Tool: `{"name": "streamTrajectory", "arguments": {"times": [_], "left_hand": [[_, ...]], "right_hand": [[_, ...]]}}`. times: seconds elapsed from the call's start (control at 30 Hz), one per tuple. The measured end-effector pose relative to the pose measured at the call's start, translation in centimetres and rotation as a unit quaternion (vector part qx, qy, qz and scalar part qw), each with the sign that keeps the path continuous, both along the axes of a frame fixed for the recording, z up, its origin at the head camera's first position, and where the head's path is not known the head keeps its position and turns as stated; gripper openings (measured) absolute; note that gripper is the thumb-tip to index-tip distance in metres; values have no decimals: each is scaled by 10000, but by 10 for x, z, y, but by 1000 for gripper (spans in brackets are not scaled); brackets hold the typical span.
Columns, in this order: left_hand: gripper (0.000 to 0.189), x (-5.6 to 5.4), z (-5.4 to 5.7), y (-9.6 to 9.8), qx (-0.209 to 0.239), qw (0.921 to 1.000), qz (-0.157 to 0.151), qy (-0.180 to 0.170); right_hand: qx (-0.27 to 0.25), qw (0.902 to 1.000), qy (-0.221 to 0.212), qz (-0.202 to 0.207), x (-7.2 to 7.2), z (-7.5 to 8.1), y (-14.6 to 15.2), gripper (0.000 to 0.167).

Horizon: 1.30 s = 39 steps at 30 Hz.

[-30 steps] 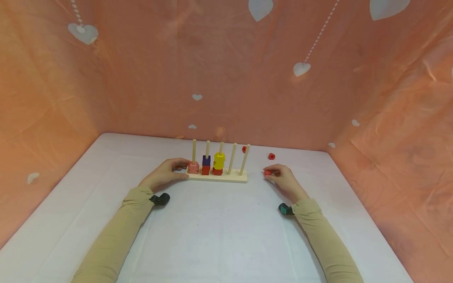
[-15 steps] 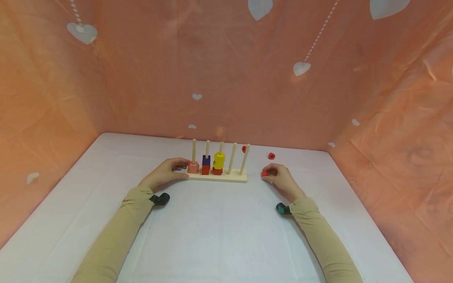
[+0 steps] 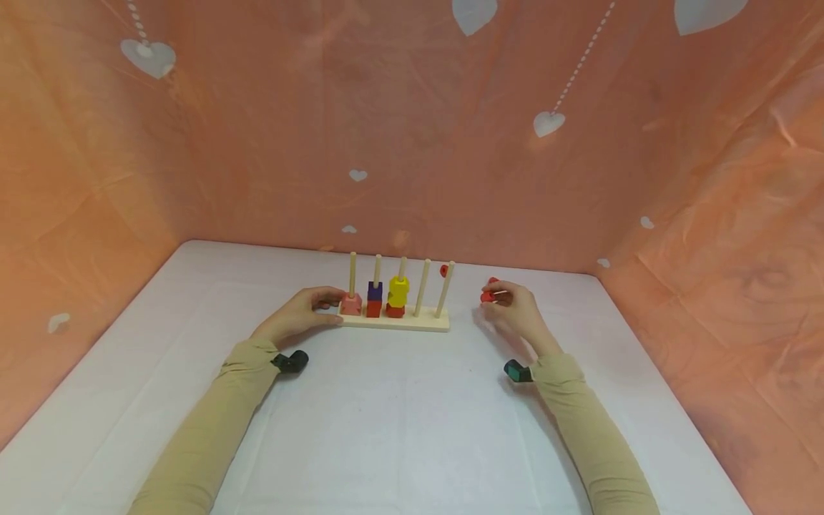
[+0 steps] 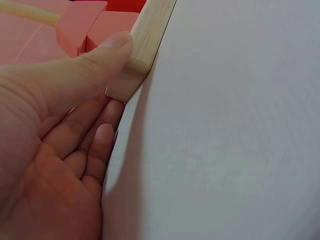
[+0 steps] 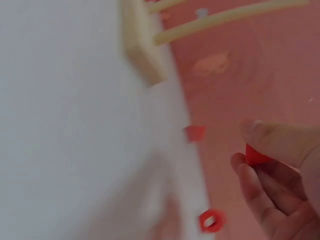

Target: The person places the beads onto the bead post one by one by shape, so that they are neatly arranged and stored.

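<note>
My left hand (image 3: 299,315) grips the left end of a wooden peg board (image 3: 399,325), its thumb on the near edge, as the left wrist view shows. Beside those fingers, pink blocks (image 4: 112,29) sit around the leftmost peg. A dark purple block (image 3: 375,290) rests above a red one on the second peg, and yellow blocks (image 3: 398,292) top a red one on the third. Two pegs on the right are bare. To the board's right, my right hand (image 3: 518,315) pinches a small red block (image 5: 255,156) between thumb and fingers, raised over the table.
Behind the rightmost peg a loose red block (image 3: 444,271) lies near the table's back edge. Another red block with a hole (image 5: 211,220) lies beyond my right hand. An orange cloth with hearts (image 3: 412,143) hangs around the white table (image 3: 386,415).
My right hand has lifted the small red block up from near the table, now partly overlapping the loose block behind it. My left hand and the peg board have stayed put.
</note>
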<state>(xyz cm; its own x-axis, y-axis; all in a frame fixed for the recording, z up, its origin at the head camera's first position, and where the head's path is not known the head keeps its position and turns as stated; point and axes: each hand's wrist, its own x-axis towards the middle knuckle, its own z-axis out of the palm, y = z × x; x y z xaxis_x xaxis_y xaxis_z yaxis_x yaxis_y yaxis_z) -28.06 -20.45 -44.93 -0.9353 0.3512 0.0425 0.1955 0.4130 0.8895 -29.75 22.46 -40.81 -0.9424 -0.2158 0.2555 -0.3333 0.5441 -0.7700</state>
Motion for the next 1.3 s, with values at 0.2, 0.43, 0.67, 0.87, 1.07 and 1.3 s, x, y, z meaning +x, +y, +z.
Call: {"name": "streamTrajectory", "arguments": {"times": [0.2, 0.43, 0.67, 0.87, 1.07, 1.3], "left_hand": [[62, 0, 1, -2, 30, 10000, 35, -31], [62, 3, 3, -1, 52, 9999, 91, -98], [62, 5, 5, 1, 78, 9998, 59, -151], [62, 6, 6, 2, 82, 9998, 75, -193], [61, 5, 6, 2, 153, 9997, 75, -190], [61, 5, 4, 2, 196, 9995, 84, -223]], "right_hand": [[-594, 9939, 918, 165, 16, 44, -19, 34], [-1126, 9826, 1388, 506, 39, 87, -54, 33], [-1348, 9701, 1644, 1172, 41, 94, -83, 35], [-1444, 9662, 1635, 1372, 38, 92, -100, 30], [-1271, 9715, 1528, 1293, 37, 89, -111, 30], [-1174, 9764, 1328, 1231, 34, 83, -114, 30]]}}
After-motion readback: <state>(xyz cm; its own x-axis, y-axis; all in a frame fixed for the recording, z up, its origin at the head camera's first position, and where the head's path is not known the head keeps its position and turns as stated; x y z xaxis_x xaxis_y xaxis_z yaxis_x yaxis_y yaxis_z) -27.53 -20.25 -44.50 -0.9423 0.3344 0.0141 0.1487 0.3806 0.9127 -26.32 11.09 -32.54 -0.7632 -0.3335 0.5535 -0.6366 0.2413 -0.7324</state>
